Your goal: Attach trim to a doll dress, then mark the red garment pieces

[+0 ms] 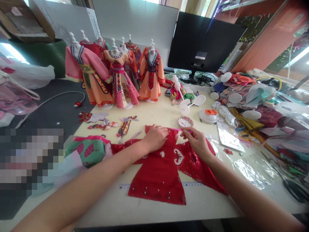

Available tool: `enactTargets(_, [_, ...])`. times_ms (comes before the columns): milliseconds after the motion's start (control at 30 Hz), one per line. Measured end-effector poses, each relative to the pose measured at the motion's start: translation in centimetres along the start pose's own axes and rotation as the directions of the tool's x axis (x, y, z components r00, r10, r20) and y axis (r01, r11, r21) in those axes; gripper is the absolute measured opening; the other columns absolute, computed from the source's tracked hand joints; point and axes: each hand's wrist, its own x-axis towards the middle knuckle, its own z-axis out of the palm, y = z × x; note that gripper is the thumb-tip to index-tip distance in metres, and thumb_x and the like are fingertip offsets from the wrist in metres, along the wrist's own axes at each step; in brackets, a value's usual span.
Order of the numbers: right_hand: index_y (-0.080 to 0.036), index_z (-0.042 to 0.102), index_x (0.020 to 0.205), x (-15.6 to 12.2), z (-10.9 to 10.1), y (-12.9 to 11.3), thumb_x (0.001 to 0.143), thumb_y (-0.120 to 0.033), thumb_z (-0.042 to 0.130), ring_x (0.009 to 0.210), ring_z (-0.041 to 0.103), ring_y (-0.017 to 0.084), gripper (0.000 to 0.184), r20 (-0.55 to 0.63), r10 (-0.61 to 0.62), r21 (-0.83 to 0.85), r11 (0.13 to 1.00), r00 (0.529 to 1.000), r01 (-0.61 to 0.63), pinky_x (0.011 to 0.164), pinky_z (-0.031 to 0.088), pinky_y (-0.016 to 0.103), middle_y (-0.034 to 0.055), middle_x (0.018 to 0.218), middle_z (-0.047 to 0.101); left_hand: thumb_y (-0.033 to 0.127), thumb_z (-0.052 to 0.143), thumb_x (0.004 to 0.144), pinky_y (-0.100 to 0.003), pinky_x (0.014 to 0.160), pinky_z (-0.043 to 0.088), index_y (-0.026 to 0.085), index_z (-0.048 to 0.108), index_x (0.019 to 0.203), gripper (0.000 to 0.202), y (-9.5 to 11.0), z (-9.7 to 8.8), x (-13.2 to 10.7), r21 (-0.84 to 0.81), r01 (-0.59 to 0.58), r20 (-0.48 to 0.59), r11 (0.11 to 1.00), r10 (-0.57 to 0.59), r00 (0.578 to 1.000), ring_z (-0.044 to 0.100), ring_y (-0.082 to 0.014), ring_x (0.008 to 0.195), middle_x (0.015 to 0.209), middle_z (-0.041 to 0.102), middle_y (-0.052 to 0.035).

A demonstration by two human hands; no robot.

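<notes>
A small red doll robe [159, 170] with white studs lies spread flat on the pale table [164, 212]. My left hand [155, 138] rests in a fist on the robe's upper left part, pressing it down. My right hand [196, 140] grips a thin pink stick [183, 130] that points left toward the robe's top edge. A white heart-shaped patch [179, 157] sits near the robe's middle, just below my right hand.
Several dressed doll mannequins [118, 77] stand at the back. A small round dish [185, 121] sits behind my hands. A green garment [87, 149] lies left. Fabric scraps and white stands [251, 103] crowd the right. A dark monitor [205, 42] stands behind.
</notes>
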Motion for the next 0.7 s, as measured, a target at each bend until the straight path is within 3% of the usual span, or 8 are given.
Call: enactTargets(700, [-0.017,0.066,0.092,-0.05,0.09,-0.06,0.084,-0.042,0.053,0.063,0.057,0.014,0.029,0.008,0.0,0.01,1.0,1.0,0.0,0.062,0.048,0.029,0.0031,0.071,0.066,0.015,0.043,0.087,-0.038,0.088,0.039,0.014,0.063,0.086,0.02,-0.15,0.12,-0.03,-0.009,-0.001,-0.01,1.0,0.001,1.0,0.06,-0.0222,0.099,0.104,0.067,-0.0082])
